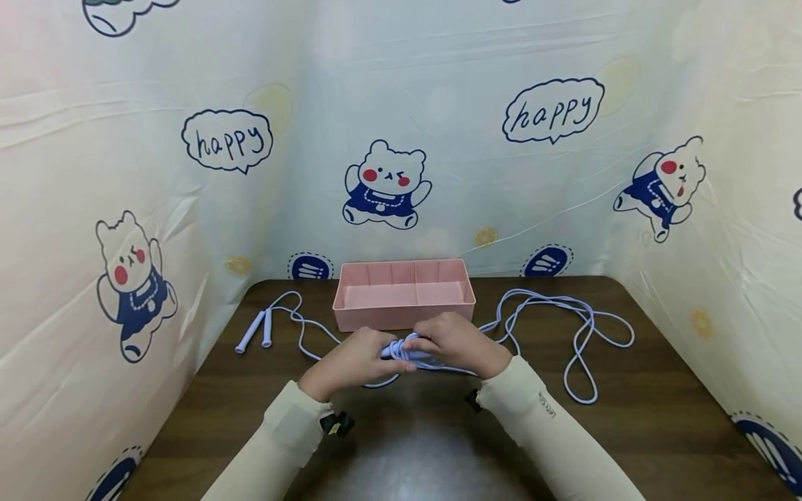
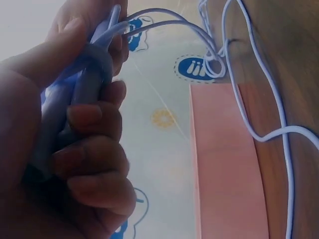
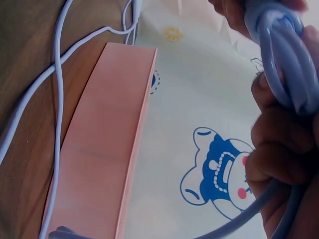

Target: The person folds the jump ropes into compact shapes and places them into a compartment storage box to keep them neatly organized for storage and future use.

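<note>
Both hands meet over the front of the pink box, around a light purple jump rope [image 1: 401, 350] with its cord wound about its handles. My left hand [image 1: 352, 360] grips the handles [image 2: 88, 92], with the fingers curled round them in the left wrist view. On the other side, my right hand [image 1: 460, 341] holds the wound cord [image 3: 286, 52], and loops of it stick out between the fingers. Part of the bundle is hidden behind the fingers.
The pink divided box [image 1: 404, 319] stands just behind the hands. At left lie two more light purple handles [image 1: 267, 329] with a curving cord. Long loose cord loops [image 1: 589, 313] spread over the brown table [image 1: 645, 417] at right. A printed curtain [image 1: 464, 139] encloses the table.
</note>
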The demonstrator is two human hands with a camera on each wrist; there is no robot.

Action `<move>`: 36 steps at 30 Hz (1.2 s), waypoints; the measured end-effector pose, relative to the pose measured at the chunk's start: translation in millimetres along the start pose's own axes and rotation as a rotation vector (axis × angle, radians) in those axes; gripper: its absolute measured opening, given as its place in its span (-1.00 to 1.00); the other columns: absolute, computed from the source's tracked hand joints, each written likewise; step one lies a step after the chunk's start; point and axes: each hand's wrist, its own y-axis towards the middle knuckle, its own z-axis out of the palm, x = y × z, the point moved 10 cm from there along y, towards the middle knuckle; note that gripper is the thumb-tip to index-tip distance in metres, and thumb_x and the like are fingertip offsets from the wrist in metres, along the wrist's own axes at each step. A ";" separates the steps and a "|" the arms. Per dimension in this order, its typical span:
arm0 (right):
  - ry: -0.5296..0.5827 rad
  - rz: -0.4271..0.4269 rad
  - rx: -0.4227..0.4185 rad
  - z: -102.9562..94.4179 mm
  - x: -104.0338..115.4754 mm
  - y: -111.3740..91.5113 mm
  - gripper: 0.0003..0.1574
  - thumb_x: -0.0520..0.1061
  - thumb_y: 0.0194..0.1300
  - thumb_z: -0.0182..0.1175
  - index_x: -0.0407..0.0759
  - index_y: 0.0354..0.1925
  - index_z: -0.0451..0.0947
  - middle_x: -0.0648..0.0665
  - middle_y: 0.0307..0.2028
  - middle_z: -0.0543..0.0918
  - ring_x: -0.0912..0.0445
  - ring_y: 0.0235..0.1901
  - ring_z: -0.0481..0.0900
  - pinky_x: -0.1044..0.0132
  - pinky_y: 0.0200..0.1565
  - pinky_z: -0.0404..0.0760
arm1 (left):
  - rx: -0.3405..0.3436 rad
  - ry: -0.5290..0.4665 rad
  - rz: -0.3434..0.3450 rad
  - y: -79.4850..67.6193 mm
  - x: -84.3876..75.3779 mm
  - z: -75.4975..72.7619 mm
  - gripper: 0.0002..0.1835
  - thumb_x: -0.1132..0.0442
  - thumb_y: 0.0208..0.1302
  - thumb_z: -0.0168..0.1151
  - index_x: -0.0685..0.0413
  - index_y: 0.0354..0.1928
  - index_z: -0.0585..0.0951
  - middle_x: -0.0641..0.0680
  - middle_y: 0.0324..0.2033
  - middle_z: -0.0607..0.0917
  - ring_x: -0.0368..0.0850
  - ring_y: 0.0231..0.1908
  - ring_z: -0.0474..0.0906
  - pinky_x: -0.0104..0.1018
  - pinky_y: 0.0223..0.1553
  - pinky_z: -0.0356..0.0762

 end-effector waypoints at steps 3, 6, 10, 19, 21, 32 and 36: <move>0.062 0.009 0.070 4.3 -1.7 1.0 -0.62 0.17 0.40 0.13 0.06 -0.51 0.48 0.18 -0.66 0.32 0.30 -0.62 0.34 0.43 -0.50 0.37 | 0.052 0.013 0.013 -1.7 -2.3 4.4 -0.57 -0.32 0.16 0.25 -0.13 -0.31 0.62 -0.20 -0.63 0.52 -0.32 -0.63 0.44 -0.39 -0.61 0.41; 0.172 0.066 0.138 9.4 -7.5 0.0 -0.65 0.20 0.42 0.08 0.11 -0.43 0.57 0.21 -0.62 0.45 0.31 -0.58 0.43 0.41 -0.48 0.46 | 0.085 0.013 0.031 -3.4 -3.7 8.2 -0.57 -0.33 0.18 0.22 -0.13 -0.31 0.62 -0.21 -0.63 0.51 -0.33 -0.63 0.42 -0.40 -0.61 0.38; 0.416 0.150 0.132 7.6 -19.7 -1.2 -0.79 0.10 0.42 0.14 0.06 -0.25 0.62 0.10 -0.47 0.59 0.21 -0.46 0.51 0.31 -0.39 0.54 | 0.118 -0.028 0.057 -5.0 -7.0 12.6 -0.62 -0.27 0.21 0.24 -0.12 -0.30 0.60 -0.21 -0.61 0.50 -0.34 -0.60 0.41 -0.42 -0.58 0.38; 0.730 0.207 -0.030 -0.4 -29.8 2.4 -0.86 -0.19 0.39 0.18 -0.18 -0.36 0.55 -0.04 -0.50 0.53 0.12 -0.48 0.43 0.31 -0.45 0.44 | 0.117 -0.290 0.049 -11.1 -14.8 12.6 -0.80 0.05 0.35 0.25 0.00 -0.19 0.56 -0.12 -0.62 0.48 -0.27 -0.69 0.37 -0.38 -0.68 0.40; 0.754 0.193 -0.079 -5.8 -21.1 1.8 -0.84 -0.27 0.38 0.16 -0.23 -0.39 0.53 -0.02 -0.50 0.52 0.15 -0.49 0.43 0.34 -0.47 0.44 | 0.077 -0.299 0.053 -10.7 -15.9 8.1 -0.81 0.08 0.36 0.24 0.01 -0.14 0.56 -0.11 -0.56 0.53 -0.25 -0.65 0.43 -0.35 -0.63 0.46; 0.590 0.168 -0.119 -0.7 -13.8 -8.6 -0.92 -0.39 0.32 0.13 -0.26 -0.24 0.52 0.00 -0.42 0.53 0.15 -0.39 0.44 0.26 -0.28 0.48 | -0.091 -0.136 0.031 -10.1 -8.2 -11.3 -0.67 0.05 0.40 0.19 -0.09 0.13 0.49 -0.18 -0.31 0.61 -0.25 -0.40 0.50 -0.27 -0.31 0.53; 0.626 0.178 -0.079 15.6 -22.0 -12.6 -0.86 -0.36 0.38 0.07 -0.23 -0.28 0.54 -0.02 -0.52 0.52 0.17 -0.53 0.42 0.33 -0.44 0.47 | -0.121 -0.107 -0.005 -11.6 -3.0 -17.1 -0.74 0.04 0.41 0.16 -0.13 0.07 0.51 -0.17 -0.43 0.58 -0.28 -0.52 0.43 -0.30 -0.45 0.47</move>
